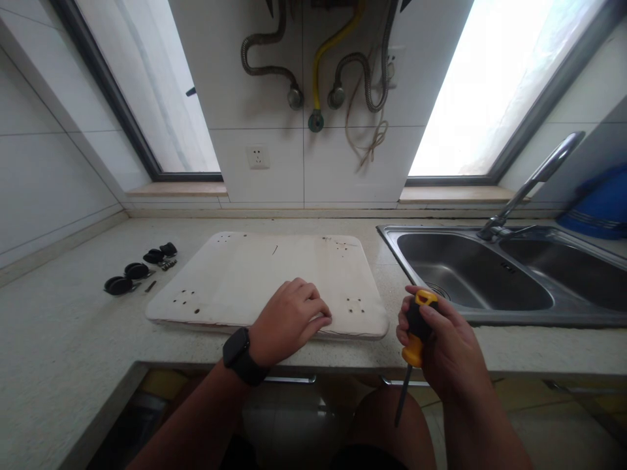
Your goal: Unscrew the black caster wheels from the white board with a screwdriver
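Observation:
A white board [264,274] with rounded corners lies flat on the counter, a group of small dark holes near each corner. My left hand [294,316], with a black watch on its wrist, rests over the board's near edge. Its fingers are curled and drawn together; whatever they may hold is hidden. In my right hand [443,333] is a screwdriver [414,349] with a yellow and black handle, gripped right of the board. Its shaft points down past the counter's front edge. Several black caster wheels [136,271] lie left of the board, with small screws [169,265] beside them.
A steel double sink [470,271] with a chrome faucet [533,183] is set into the counter at right. A blue object [597,205] stands behind it. Metal hoses [267,70] and a yellow pipe [318,65] hang on the tiled wall above a socket [257,156].

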Demonstrator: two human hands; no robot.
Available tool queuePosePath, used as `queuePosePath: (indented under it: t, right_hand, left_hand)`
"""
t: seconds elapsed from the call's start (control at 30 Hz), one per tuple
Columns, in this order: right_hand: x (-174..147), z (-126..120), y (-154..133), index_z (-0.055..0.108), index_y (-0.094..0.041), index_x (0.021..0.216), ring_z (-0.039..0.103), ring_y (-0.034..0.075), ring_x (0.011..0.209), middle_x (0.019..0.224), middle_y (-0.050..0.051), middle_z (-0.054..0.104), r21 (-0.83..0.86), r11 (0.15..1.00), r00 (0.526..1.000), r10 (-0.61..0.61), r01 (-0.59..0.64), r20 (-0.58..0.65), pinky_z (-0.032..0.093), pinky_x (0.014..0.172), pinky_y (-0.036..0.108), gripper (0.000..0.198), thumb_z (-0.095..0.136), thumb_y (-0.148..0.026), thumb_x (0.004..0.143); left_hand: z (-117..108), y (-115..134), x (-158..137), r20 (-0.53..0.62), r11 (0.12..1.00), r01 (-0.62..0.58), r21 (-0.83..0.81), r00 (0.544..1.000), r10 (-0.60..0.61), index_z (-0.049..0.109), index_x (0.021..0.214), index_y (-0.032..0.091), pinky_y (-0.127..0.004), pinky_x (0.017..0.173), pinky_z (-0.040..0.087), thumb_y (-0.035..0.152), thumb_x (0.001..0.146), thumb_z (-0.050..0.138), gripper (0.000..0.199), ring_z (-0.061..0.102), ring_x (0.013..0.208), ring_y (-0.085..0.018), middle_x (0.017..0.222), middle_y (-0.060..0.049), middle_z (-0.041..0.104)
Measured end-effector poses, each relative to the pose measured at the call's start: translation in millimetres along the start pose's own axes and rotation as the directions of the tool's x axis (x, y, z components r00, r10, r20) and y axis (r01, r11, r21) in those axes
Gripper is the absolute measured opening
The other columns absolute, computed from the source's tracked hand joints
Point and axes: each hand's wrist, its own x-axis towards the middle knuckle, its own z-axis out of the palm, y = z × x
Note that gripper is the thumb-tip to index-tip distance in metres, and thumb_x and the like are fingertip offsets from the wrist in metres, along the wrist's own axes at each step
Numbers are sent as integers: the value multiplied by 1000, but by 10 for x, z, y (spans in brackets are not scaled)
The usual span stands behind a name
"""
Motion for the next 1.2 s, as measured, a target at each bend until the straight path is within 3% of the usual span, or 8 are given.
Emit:
queuePosePath:
  t: [0.17, 0.43, 0.57, 0.63, 0.73, 0.97, 1.1, 1.2]
  right_hand:
    - [12, -55, 73, 72, -24, 112, 60, 14, 62, 90, 1, 64, -2, 1000, 999, 14, -14, 38, 49, 49, 27, 35, 81, -34, 80]
    - [-16, -77, 155, 69, -24, 107, 52, 12, 56, 78, -1, 61, 9, 999, 999, 47, -47, -11, 36, 40, 20, 36, 83, -38, 78]
    - [-45, -162, 113, 67, -26, 102, 39, 9, 42, 59, -7, 51, -232, 972, 999, 41, -45, -22, 27, 37, 21, 36, 84, -47, 79]
    - [-35, -167, 37, 70, -25, 98, 49, 14, 47, 62, -3, 59, -496, 866, 998, -52, 61, 32, 38, 42, 27, 34, 83, -50, 80]
    - [15, -60, -111, 73, -25, 88, 67, 24, 74, 83, 5, 73, -758, 567, 943, -119, 321, 311, 52, 68, 38, 28, 77, -52, 85]
    - [177, 533, -297, 65, -23, 90, 66, 25, 77, 87, 6, 73, -771, 49, 759, 149, 635, 634, 43, 69, 37, 29, 57, -49, 100]
    - [215, 806, -298, 66, -22, 90, 68, 25, 79, 90, 6, 74, -673, -74, 663, 283, 736, 693, 38, 67, 34, 22, 59, -41, 100]
    - [210, 905, -264, 66, -22, 86, 67, 25, 77, 87, 6, 74, -659, -93, 649, 322, 746, 689, 37, 64, 34, 26, 63, -45, 97]
  left_hand:
    - [31, 22, -3, -43, 999, 50, 2, 998, -50, 69, 92, 19, -41, 86, 45, 35, 98, 69, 17, 56, 97, -25, 97, -6, 66]
    - [-96, -10, -100, -103, 998, -45, -50, 994, 40, 69, 121, 20, -42, 88, 49, 16, 97, 58, 27, 58, 101, -25, 105, -8, 68]
    - [-126, 74, -392, -217, 995, -94, -32, 973, 85, 70, 108, 20, -38, 78, 48, 13, 96, 56, 21, 60, 88, -22, 91, -6, 70]
    - [-76, 119, -615, -247, 993, -115, -36, 964, 103, 69, 98, 22, -34, 69, 46, 10, 94, 54, 19, 59, 77, -19, 80, -3, 68]
    - [70, 121, -954, -190, 995, -66, -70, 980, 52, 69, 97, 23, -31, 60, 46, 13, 92, 52, 20, 61, 66, -17, 73, -1, 67]
    - [229, -322, -1543, -127, 986, 164, -11, 978, -164, 73, 91, 24, -30, 64, 53, 21, 98, 51, 24, 68, 68, -19, 75, -1, 72]
    - [126, -764, -1905, -242, 876, 460, -145, 842, -483, 76, 83, 27, -36, 73, 56, 41, 100, 48, 36, 71, 76, -24, 80, -2, 76]
    - [51, -1068, -2095, -327, 614, 686, -390, 520, -789, 75, 77, 24, -39, 62, 53, 64, 100, 30, 64, 64, 63, -26, 66, -4, 68]
